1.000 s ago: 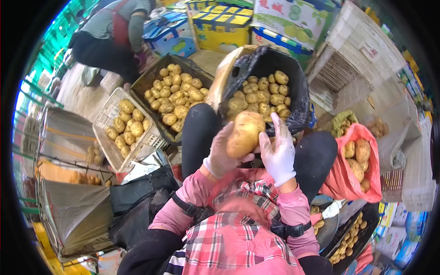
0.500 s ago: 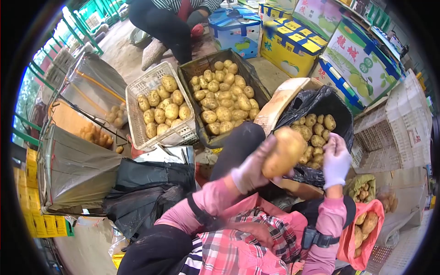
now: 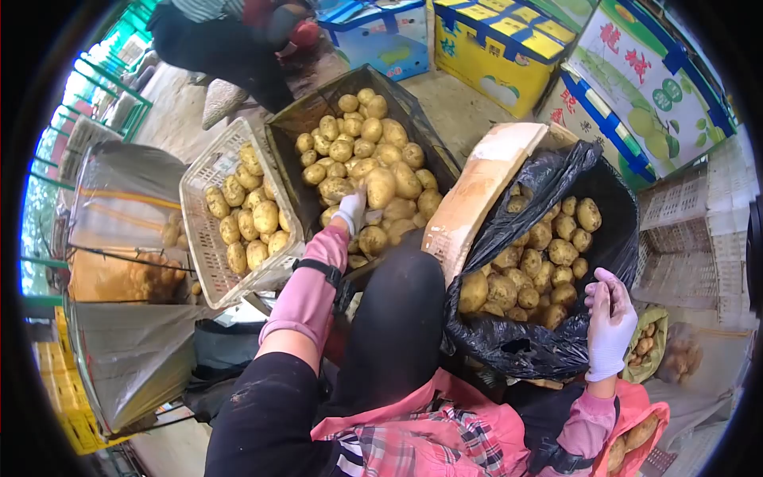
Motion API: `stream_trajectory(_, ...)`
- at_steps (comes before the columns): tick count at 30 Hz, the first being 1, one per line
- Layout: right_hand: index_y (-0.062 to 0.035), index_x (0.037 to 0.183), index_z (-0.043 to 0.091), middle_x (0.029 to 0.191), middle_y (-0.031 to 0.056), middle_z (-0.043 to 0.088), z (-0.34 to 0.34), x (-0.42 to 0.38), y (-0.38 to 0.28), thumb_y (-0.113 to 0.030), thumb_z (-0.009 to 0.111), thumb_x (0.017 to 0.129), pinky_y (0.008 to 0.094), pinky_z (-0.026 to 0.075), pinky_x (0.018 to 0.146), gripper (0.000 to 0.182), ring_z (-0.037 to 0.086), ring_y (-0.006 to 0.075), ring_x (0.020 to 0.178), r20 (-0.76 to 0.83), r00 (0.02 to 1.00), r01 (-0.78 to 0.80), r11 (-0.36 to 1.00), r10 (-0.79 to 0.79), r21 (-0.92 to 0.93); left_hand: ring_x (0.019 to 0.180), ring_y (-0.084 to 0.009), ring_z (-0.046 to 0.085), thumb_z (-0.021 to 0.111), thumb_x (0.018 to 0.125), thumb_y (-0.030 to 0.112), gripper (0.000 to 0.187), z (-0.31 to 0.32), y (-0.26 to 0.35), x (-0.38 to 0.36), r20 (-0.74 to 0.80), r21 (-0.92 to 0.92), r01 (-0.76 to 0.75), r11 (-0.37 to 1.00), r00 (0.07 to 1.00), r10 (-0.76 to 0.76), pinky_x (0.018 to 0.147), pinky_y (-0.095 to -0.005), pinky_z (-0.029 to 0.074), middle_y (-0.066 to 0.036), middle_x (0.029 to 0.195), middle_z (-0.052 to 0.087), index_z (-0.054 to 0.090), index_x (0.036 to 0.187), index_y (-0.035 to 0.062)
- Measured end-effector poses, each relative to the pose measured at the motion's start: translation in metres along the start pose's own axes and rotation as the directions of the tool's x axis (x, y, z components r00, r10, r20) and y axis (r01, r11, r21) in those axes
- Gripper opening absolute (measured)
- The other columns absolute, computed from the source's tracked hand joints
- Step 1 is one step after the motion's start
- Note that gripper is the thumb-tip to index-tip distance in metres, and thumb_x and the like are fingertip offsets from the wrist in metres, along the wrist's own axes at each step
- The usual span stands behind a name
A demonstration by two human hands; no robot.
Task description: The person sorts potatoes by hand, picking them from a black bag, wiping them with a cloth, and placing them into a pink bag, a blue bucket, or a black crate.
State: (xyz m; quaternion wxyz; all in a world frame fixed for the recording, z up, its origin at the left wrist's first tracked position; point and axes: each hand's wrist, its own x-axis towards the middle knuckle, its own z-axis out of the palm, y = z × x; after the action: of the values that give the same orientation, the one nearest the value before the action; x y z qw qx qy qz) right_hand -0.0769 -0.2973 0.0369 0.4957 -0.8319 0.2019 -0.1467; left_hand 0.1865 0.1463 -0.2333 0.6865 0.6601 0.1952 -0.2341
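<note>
Pink plaid cloth (image 3: 437, 445) covers my lap, and my black-clad knee (image 3: 397, 310) rises between the dark crate and the lined box. To my right, a red bag (image 3: 625, 404) lies open beside my forearm with big potatoes inside; a small green bag (image 3: 650, 367) of much smaller tubers sits just past it.

My right hand (image 3: 610, 326), in a pale glove (grubby at the fingertips), hangs near the right edge of the box, its fingers loosely bent but not closed. That box (image 3: 548, 350) is lined with crumpled black plastic and holds many soil-flecked potatoes (image 3: 534, 278), with a worn cardboard flap (image 3: 481, 187) standing along its left side.

My left hand (image 3: 350, 213) reaches into the dark crate (image 3: 298, 119), among the potatoes heaped there. A large potato (image 3: 380, 188) lies against my fingertips, on top of the heap; my fingers are partly hidden there, so I cannot tell whether they grip it. Just left of that crate, a white slatted basket (image 3: 208, 278) stands tilted in my view, with potatoes in it.

Farther off, a person (image 3: 230, 48) in dark trousers bends low, near a blue carton (image 3: 381, 40). A yellow carton (image 3: 494, 75) stands to its right.
</note>
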Motion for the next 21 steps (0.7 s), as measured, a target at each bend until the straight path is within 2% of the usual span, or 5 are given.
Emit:
stream_trajectory(3,0.0053,0.117,0.066,0.095,0.0046,0.070,-0.003,0.001,-0.002,-0.007,0.063,0.096,0.0201,0.049,0.075,0.025,0.061,0.0065,0.082,-0.018,0.999,0.042,0.998,-0.043,-0.053,0.092,-0.0453,0.065,0.050,0.093,0.019,0.026,0.013,-0.036,0.068,-0.169,0.889,-0.069,0.453,0.869,0.465,0.077,-0.0507,0.053,-0.029,0.093,0.067,0.069,0.099,0.0042)
stream_trajectory(8,0.0036,0.114,0.068,0.097,0.0035,0.071,-0.009,-0.004,-0.017,-0.006,0.066,0.093,0.0196,0.049,0.073,0.023,0.063,0.0051,0.082,-0.123,0.991,0.053,0.999,-0.054,-0.009,0.092,-0.0228,0.067,0.054,0.103,0.023,0.030,0.126,0.102,-0.041,0.056,0.341,-0.655,0.675,0.730,0.681,0.080,-0.0331,0.053,-0.012,0.106,0.071,0.062,0.119,-0.0012)
stream_trajectory(12,-0.0003,0.112,0.070,0.096,0.0063,0.072,-0.018,-0.006,-0.017,-0.004,0.066,0.092,0.0213,0.052,0.069,0.021,0.066,0.0056,0.078,-0.134,0.985,0.111,0.994,-0.111,-0.011,0.097,-0.0143,0.064,0.051,0.105,0.026,0.033,0.242,0.184,-0.194,0.692,0.294,-0.561,0.774,0.683,0.232,0.084,-0.0288,0.053,-0.007,0.114,0.069,0.064,0.123,0.0022)
stream_trajectory(16,0.0019,0.114,0.068,0.096,0.0090,0.072,-0.024,-0.004,-0.011,-0.009,0.065,0.093,0.0249,0.053,0.077,0.024,0.068,0.0124,0.083,-0.077,0.986,0.150,0.987,-0.146,0.052,0.085,-0.0420,0.069,0.055,0.094,0.037,0.041,0.323,0.092,-0.207,0.804,0.582,-0.812,-0.038,0.582,-0.121,0.082,-0.0451,0.055,-0.023,0.093,0.072,0.074,0.094,0.0011)
stream_trajectory(21,-0.0067,0.095,0.071,0.092,0.0172,0.071,-0.046,-0.016,-0.028,-0.034,0.058,0.088,0.0468,0.054,0.079,0.030,0.069,0.0365,0.089,-0.073,0.981,0.178,0.983,-0.180,-0.043,0.084,-0.0305,0.072,0.059,0.090,0.025,0.026,0.300,-0.032,-0.117,0.694,0.415,-0.806,-0.422,0.580,-0.425,0.074,-0.0426,0.058,-0.016,0.090,0.074,0.077,0.088,0.0066)
